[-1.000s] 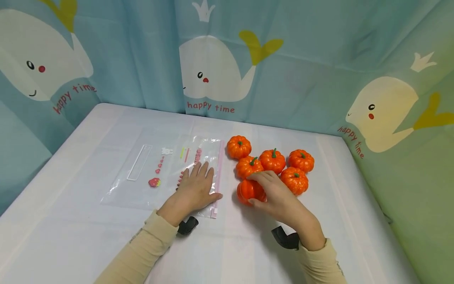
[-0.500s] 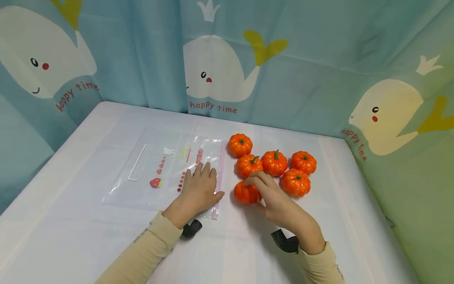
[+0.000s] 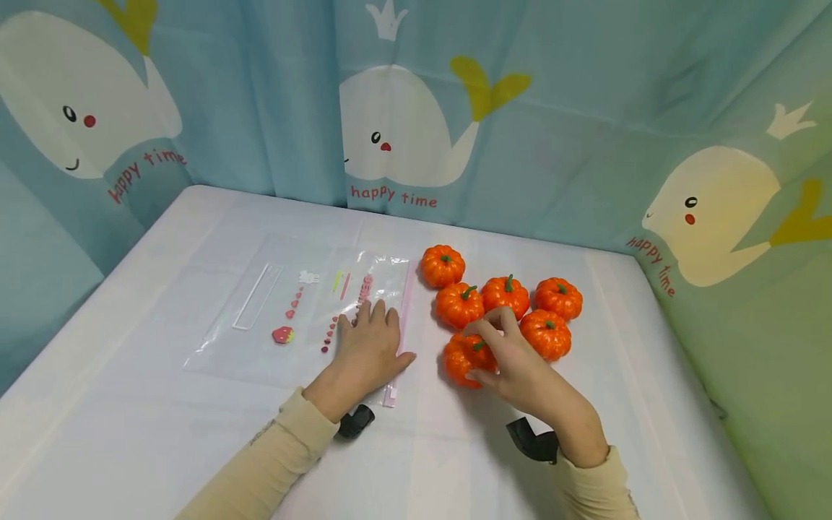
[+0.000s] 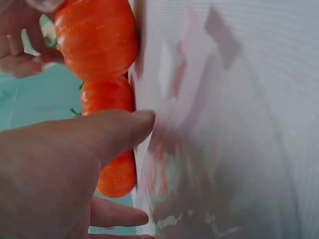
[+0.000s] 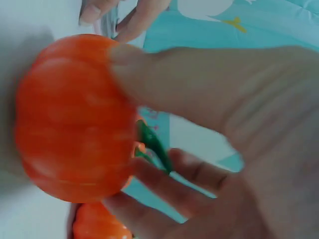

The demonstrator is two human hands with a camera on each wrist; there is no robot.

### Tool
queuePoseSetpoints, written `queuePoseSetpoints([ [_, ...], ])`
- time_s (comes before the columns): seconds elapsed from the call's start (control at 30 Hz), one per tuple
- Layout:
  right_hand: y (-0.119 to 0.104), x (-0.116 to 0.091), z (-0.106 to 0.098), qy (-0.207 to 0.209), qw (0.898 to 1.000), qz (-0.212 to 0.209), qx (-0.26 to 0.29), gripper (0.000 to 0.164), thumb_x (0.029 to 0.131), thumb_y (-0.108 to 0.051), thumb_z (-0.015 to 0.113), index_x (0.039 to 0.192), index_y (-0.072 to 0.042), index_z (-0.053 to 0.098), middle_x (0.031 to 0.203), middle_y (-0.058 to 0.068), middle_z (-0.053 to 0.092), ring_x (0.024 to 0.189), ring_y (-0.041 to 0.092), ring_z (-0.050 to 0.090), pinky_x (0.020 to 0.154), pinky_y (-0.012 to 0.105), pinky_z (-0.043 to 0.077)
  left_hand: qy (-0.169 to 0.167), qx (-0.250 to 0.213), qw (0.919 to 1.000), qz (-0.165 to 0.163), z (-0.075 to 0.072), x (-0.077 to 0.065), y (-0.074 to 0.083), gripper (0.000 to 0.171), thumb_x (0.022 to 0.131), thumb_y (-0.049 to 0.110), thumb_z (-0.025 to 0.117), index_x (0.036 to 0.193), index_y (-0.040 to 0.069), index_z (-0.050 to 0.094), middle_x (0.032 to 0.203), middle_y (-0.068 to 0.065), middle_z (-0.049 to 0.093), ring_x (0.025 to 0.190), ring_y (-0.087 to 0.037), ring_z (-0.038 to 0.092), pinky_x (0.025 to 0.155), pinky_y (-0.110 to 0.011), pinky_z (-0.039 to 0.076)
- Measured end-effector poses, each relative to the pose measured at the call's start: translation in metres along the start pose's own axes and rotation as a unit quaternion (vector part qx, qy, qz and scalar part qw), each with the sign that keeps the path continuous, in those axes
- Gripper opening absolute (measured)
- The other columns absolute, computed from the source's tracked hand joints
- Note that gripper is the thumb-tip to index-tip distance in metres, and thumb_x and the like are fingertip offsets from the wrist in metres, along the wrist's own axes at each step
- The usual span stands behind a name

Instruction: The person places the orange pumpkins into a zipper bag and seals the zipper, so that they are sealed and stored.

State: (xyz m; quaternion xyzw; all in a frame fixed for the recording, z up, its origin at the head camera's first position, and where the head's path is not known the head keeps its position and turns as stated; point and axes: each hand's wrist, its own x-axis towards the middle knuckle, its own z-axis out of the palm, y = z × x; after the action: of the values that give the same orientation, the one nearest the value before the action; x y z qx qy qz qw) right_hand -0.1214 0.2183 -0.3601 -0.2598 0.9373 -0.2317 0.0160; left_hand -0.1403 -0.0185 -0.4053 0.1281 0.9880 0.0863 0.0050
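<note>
My left hand point(image 3: 365, 352) lies with fingers spread on a clear zip bag point(image 3: 260, 354) with a pink zip edge and printed strawberry, hearts and a small white figure. In the left wrist view the thumb point(image 4: 119, 130) touches the bag near its zip slider. My right hand point(image 3: 520, 365) holds the nearest small orange pumpkin point(image 3: 463, 361), thumb on one side and fingers on the other. Its green stem point(image 5: 153, 144) points toward the palm in the right wrist view. This pumpkin sits upright on the table, close to the other pumpkins.
Several more orange pumpkins cluster behind and right of the held one, among them a back-left pumpkin point(image 3: 442, 266) and a far-right pumpkin point(image 3: 558, 298). A white cloth covers the table point(image 3: 130, 404). A blue whale-print curtain point(image 3: 273, 94) hangs behind and at both sides.
The pumpkin in my right hand has turned from lying tilted to upright, so its stem shows, and sits slightly farther right. My left hand stays on the bag.
</note>
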Motion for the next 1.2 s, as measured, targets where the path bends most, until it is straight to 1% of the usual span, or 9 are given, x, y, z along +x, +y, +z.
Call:
queuePoseSetpoints([
  [0.13, 0.0039, -0.0011, -0.001, -0.036, 0.999, 0.026, -0.003, 0.048, 0.08, -0.009, 0.08, 0.122, -0.013, 0.057, 0.121, 0.007, 0.045, 0.107, 0.021, 0.057, 0.09, 0.037, 0.055, 0.007, -0.004, 0.9999, -0.006, 0.002, 0.0001, 0.001, 0.065, 0.086, 0.048, 0.07, 0.124, -0.002, 0.055, 0.123, -0.02, 0.054, 0.126, -0.043, 0.046, 0.091, -0.065, 0.042],
  [0.23, 0.0059, -0.0012, -0.0007, -0.047, 0.998, 0.03, 0.0, 0.048, 0.081, -0.011, 0.08, 0.124, -0.011, 0.058, 0.123, 0.007, 0.049, 0.111, 0.022, 0.057, 0.094, 0.04, 0.054, 0.015, -0.014, 0.9997, -0.01, 0.0033, 0.0004, 0.0022, 0.051, 0.084, 0.038, 0.071, 0.113, -0.001, 0.056, 0.11, -0.017, 0.054, 0.114, -0.04, 0.049, 0.085, -0.062, 0.043],
  [0.33, 0.0061, -0.001, -0.0001, -0.051, 0.998, 0.031, -0.001, 0.05, 0.082, -0.014, 0.08, 0.126, -0.01, 0.058, 0.128, 0.008, 0.05, 0.115, 0.023, 0.057, 0.098, 0.042, 0.052, 0.021, -0.019, 0.9995, -0.013, 0.0031, 0.0008, 0.0032, 0.043, 0.083, 0.031, 0.071, 0.108, -0.001, 0.057, 0.104, -0.015, 0.053, 0.107, -0.037, 0.049, 0.082, -0.062, 0.044],
  [0.43, 0.0052, -0.0004, 0.0008, -0.051, 0.998, 0.028, -0.011, 0.052, 0.082, -0.017, 0.08, 0.128, -0.01, 0.057, 0.131, 0.008, 0.052, 0.117, 0.025, 0.057, 0.1, 0.043, 0.052, 0.022, -0.024, 0.9993, -0.016, 0.0016, 0.0012, 0.0037, 0.038, 0.083, 0.027, 0.07, 0.106, -0.001, 0.059, 0.103, -0.015, 0.054, 0.105, -0.036, 0.05, 0.081, -0.061, 0.044],
  [0.57, 0.0042, 0.001, 0.0022, -0.047, 0.999, 0.015, -0.022, 0.054, 0.081, -0.016, 0.081, 0.129, -0.009, 0.057, 0.131, 0.008, 0.055, 0.117, 0.025, 0.058, 0.1, 0.042, 0.052, 0.024, -0.027, 0.9992, -0.016, -0.0004, 0.0024, 0.0031, 0.034, 0.085, 0.024, 0.071, 0.107, 0.0, 0.061, 0.104, -0.015, 0.058, 0.105, -0.035, 0.052, 0.08, -0.06, 0.045],
  [0.77, 0.004, 0.0017, 0.0039, -0.04, 0.999, 0.002, -0.032, 0.054, 0.08, -0.013, 0.081, 0.128, -0.007, 0.057, 0.131, 0.01, 0.057, 0.118, 0.026, 0.059, 0.099, 0.044, 0.053, 0.042, -0.024, 0.9988, -0.01, -0.0008, 0.0038, 0.0009, 0.027, 0.086, 0.02, 0.072, 0.104, 0.002, 0.063, 0.102, -0.014, 0.063, 0.102, -0.033, 0.056, 0.077, -0.059, 0.049],
  [0.93, 0.0039, 0.0021, 0.0041, -0.037, 0.999, -0.003, -0.035, 0.053, 0.081, -0.011, 0.08, 0.129, -0.006, 0.057, 0.131, 0.01, 0.057, 0.117, 0.026, 0.059, 0.098, 0.044, 0.053, 0.057, -0.02, 0.9982, -0.002, -0.0026, 0.0036, -0.001, 0.02, 0.087, 0.018, 0.069, 0.098, 0.002, 0.064, 0.096, -0.013, 0.064, 0.094, -0.032, 0.059, 0.071, -0.057, 0.051],
  [1.0, 0.0035, 0.0022, 0.0039, -0.036, 0.999, -0.004, -0.036, 0.053, 0.081, -0.011, 0.08, 0.129, -0.006, 0.057, 0.131, 0.01, 0.057, 0.117, 0.026, 0.06, 0.098, 0.043, 0.053, 0.056, -0.02, 0.9982, -0.001, -0.0034, 0.0037, -0.0017, 0.019, 0.086, 0.017, 0.068, 0.098, 0.002, 0.064, 0.095, -0.012, 0.064, 0.093, -0.032, 0.059, 0.071, -0.057, 0.052],
  [1.2, 0.0034, 0.0021, 0.0033, -0.034, 0.999, -0.001, -0.032, 0.054, 0.081, -0.014, 0.081, 0.129, -0.007, 0.058, 0.131, 0.009, 0.057, 0.117, 0.025, 0.06, 0.098, 0.042, 0.053, 0.034, -0.032, 0.9989, 0.001, -0.0046, 0.003, -0.003, 0.026, 0.083, 0.02, 0.07, 0.101, 0.003, 0.063, 0.103, -0.014, 0.064, 0.1, -0.033, 0.057, 0.078, -0.059, 0.05],
])
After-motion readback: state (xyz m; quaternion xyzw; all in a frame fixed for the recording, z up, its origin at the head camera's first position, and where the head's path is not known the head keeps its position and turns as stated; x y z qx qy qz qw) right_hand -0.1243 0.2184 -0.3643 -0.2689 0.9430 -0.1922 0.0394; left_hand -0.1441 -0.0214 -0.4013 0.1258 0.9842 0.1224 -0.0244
